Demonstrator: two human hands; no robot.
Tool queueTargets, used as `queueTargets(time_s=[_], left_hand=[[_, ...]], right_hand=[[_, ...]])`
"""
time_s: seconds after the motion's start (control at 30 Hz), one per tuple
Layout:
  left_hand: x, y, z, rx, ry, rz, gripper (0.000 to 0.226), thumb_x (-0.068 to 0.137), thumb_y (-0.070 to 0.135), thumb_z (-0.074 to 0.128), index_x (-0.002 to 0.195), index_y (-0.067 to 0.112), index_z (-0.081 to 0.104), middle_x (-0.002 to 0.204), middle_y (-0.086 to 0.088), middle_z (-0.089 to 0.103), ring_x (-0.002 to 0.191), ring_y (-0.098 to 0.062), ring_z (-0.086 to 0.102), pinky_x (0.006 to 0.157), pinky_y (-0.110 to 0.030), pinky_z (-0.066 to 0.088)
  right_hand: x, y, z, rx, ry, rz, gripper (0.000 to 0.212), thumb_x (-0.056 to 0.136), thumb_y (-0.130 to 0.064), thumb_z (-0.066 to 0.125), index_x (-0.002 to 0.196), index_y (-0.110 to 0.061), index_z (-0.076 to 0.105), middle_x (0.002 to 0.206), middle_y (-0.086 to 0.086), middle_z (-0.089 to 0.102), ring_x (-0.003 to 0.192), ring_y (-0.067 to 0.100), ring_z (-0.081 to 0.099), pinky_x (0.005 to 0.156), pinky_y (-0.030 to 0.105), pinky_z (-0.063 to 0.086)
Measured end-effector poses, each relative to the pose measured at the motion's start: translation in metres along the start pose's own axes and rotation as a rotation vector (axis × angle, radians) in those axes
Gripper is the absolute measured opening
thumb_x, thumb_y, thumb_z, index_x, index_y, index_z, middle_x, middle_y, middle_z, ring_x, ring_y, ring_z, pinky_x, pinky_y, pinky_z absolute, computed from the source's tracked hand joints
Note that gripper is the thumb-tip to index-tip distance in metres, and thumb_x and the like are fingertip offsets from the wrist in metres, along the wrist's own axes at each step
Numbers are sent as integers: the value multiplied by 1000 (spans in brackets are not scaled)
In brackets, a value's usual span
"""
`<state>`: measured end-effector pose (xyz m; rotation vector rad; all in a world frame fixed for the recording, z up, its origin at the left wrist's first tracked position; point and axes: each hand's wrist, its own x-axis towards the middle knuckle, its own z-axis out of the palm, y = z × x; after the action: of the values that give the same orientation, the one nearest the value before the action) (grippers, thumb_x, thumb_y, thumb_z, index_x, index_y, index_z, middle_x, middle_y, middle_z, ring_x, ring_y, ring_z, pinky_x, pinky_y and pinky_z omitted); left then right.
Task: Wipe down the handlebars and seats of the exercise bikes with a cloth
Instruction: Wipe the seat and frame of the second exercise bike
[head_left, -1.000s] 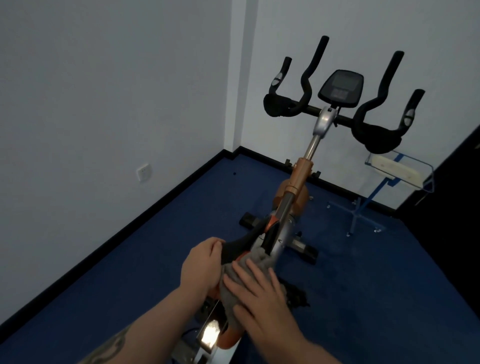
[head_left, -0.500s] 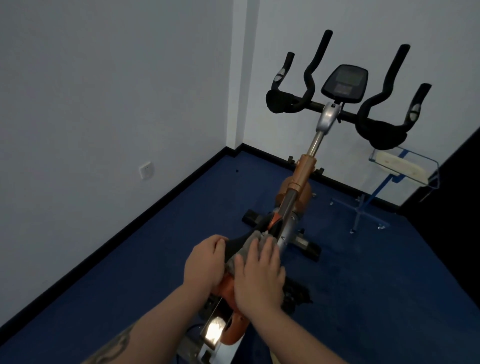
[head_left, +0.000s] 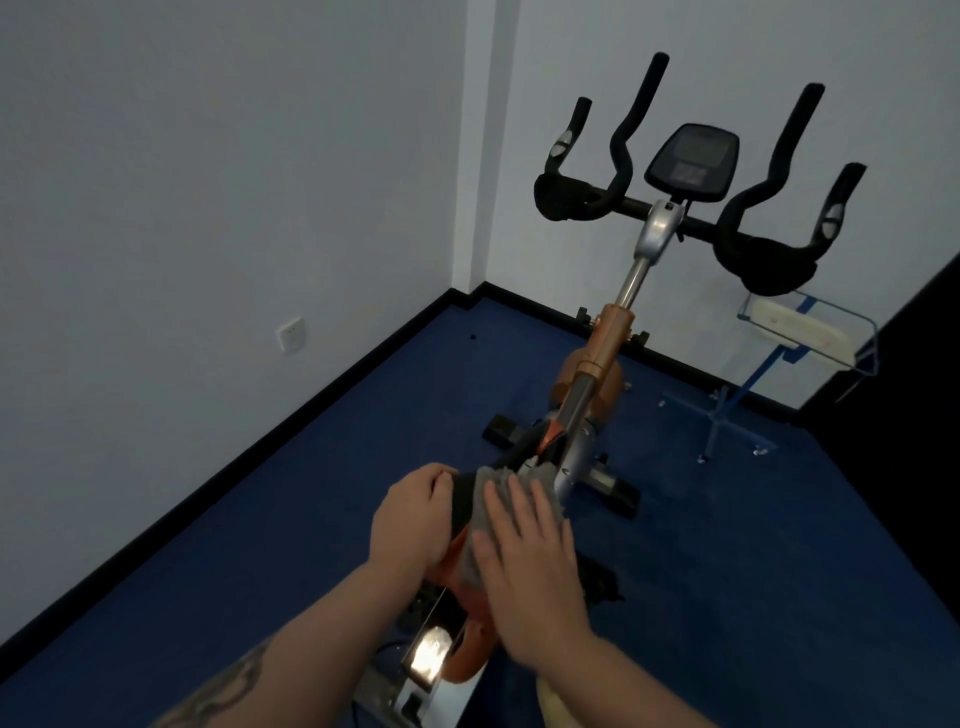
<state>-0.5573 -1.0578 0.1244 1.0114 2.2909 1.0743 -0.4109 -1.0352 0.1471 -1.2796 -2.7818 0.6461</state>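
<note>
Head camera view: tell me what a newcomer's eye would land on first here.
The black handlebars of the exercise bike stand out against the pale wall at upper right, with the console at their middle. At lower centre, the right hand presses a grey cloth flat on the seat, while the left hand grips the seat's left edge. Dark blue carpet fills the floor.

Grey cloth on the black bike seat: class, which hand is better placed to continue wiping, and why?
Probably the right hand. It lies flat on the grey cloth, fingers spread, pressing it onto the black bike seat. The left hand only grips the seat's left edge, apparently steadying it.
</note>
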Motion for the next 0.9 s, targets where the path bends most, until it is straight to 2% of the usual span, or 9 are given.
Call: queueTargets(time_s=[0.07, 0.13, 0.2, 0.23, 0.33, 0.47, 0.67, 0.83, 0.9], left_hand=[[-1, -1, 0, 12, -3, 3, 32, 101, 29, 36, 107, 27, 66, 103, 12, 65, 92, -5, 57, 78, -29, 48], [-2, -2, 0, 4, -3, 1, 31, 101, 30, 36, 107, 28, 66, 102, 12, 64, 91, -4, 57, 76, -28, 47], [-3, -2, -1, -9, -1, -4, 30, 101, 29, 37, 107, 28, 66, 100, 12, 63, 90, -3, 56, 76, -28, 47], [-3, -1, -1, -12, -1, -6, 30, 101, 29, 37, 107, 27, 66, 99, 12, 62, 89, -3, 56, 76, -28, 47], [-2, 1, -2, -20, -6, -12, 29, 101, 29, 37, 108, 26, 66, 99, 11, 62, 89, -4, 56, 77, -28, 46], [-2, 0, -1, -9, -1, -23, 30, 101, 28, 37, 108, 27, 66, 102, 11, 63, 91, -5, 55, 75, -26, 41], [0, -3, 1, -8, 6, -21, 29, 99, 29, 38, 104, 30, 67, 99, 13, 65, 89, -4, 58, 77, -30, 48], [-1, -2, 0, 1, 4, -31, 29, 100, 29, 38, 102, 31, 67, 97, 14, 64, 87, -2, 57, 72, -28, 46], [-2, -2, 1, -10, 11, -40, 29, 100, 29, 38, 102, 31, 67, 98, 15, 64, 87, 0, 56, 71, -25, 44]], right_hand=[[1, 5, -1, 98, 46, 33, 82, 75, -68, -23, 150, -41, -8, 158, -18, -20, 143, 6, -26, 118, 40, -11], [-15, -4, 9, 63, 43, 96, 75, 81, -66, -21, 150, -39, -8, 158, -12, -21, 147, 15, -20, 121, 44, 2], [-32, -16, 16, 24, 74, 114, 70, 90, -57, 8, 152, -28, 18, 162, 4, 12, 146, 26, 9, 110, 49, 32], [-36, -20, 17, 47, 115, 123, 71, 88, -53, 17, 151, -24, 26, 160, 8, 22, 143, 26, 17, 105, 46, 37], [-24, -16, 8, 195, 135, 186, 69, 88, -63, 4, 151, -37, -8, 161, -9, -16, 146, 13, -7, 116, 33, 20], [2, -5, -3, 481, 146, 374, 62, 101, -51, 27, 152, -39, -6, 162, -11, 4, 143, 17, 20, 108, 40, 34], [-32, -28, 7, 429, 77, 413, 66, 103, -42, 25, 150, -30, -20, 160, -6, -20, 146, 21, -5, 118, 37, 12], [26, -3, -12, 457, 28, 489, 67, 103, -44, 25, 154, -21, -12, 159, 8, 19, 138, 28, 32, 107, 41, 35], [35, 2, -18, 486, -1, 510, 67, 103, -42, 26, 153, -18, -13, 158, 11, 23, 137, 30, 35, 107, 41, 35]])
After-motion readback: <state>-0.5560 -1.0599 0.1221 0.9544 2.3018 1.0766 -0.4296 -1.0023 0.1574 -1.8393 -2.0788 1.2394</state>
